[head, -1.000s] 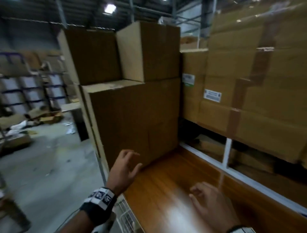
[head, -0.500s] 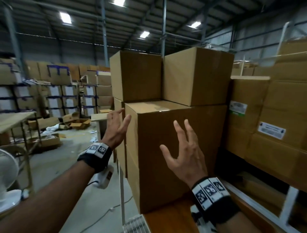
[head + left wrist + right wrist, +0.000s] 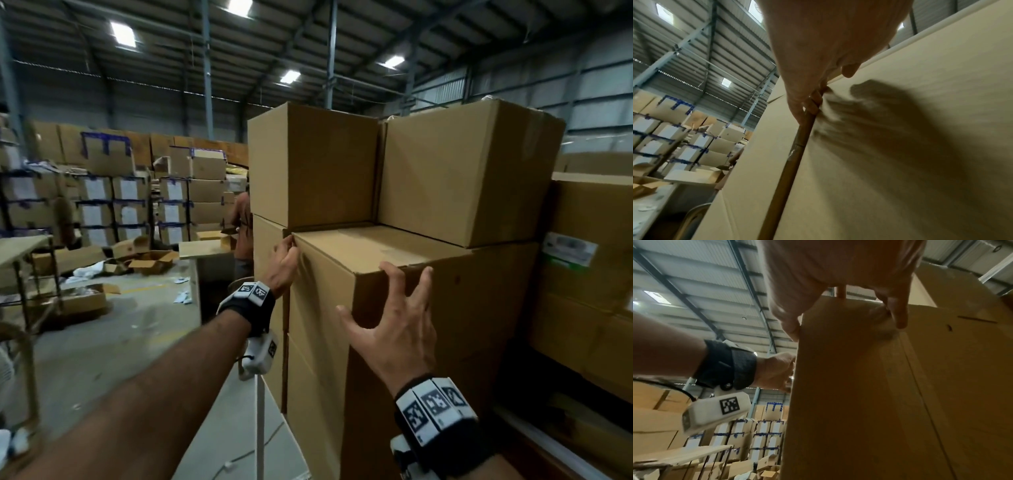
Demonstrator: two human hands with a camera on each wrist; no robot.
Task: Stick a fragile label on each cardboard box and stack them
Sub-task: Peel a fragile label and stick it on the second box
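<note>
A tall brown cardboard box (image 3: pixel 376 253) stands right in front of me, with no label visible on its faces. My left hand (image 3: pixel 282 262) grips its far left vertical edge near the top, fingers tucked into the gap behind it; the left wrist view shows the left hand (image 3: pixel 813 100) hooked round that edge of the box (image 3: pixel 900 162). My right hand (image 3: pixel 383 308) lies spread on the near top corner, thumb on the left face and fingertips at the top rim. In the right wrist view the right hand (image 3: pixel 838 305) straddles the box's corner (image 3: pixel 859 402).
Two more plain boxes (image 3: pixel 315 164) (image 3: pixel 462 171) sit stacked just behind, above another box (image 3: pixel 267 236). Labelled cartons (image 3: pixel 589 257) fill the right. A white post (image 3: pixel 260 428) stands below my left wrist. A person in orange (image 3: pixel 241 222) works at a table (image 3: pixel 202 248) beyond.
Both hands rose from low over the wooden surface to the box. The left now grips its far left edge and the right lies on the near corner. The view tilted upward.
</note>
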